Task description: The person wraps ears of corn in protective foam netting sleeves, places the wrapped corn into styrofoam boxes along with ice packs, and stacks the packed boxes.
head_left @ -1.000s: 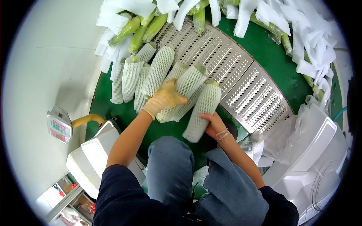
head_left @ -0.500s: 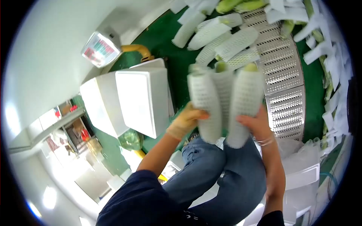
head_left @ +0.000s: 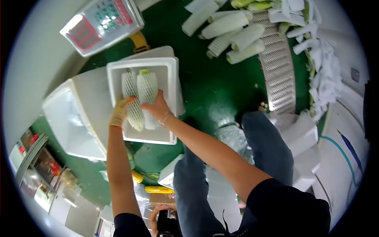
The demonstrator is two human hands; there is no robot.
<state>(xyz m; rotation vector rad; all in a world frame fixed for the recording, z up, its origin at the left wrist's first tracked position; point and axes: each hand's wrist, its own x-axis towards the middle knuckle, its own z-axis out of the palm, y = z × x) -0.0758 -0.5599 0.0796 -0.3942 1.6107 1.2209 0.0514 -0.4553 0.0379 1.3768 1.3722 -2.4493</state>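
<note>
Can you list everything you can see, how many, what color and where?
Wrapped vegetables: at least two, green under white nets, in box
Open box: one, white, left of middle
Second box: one, white, farther left
Display device: one, red and green panels, top left
More wrapped vegetables: several, pale green, top
Metal grating: silver, upper right
Net sleeves: many, white, right
Floor: green, underneath
Co-worker's hand: one, bottom
Left hand: one, yellowish glove, in box
Right hand: one, bare, in box
Legs: two, blue trousers, bottom
</note>
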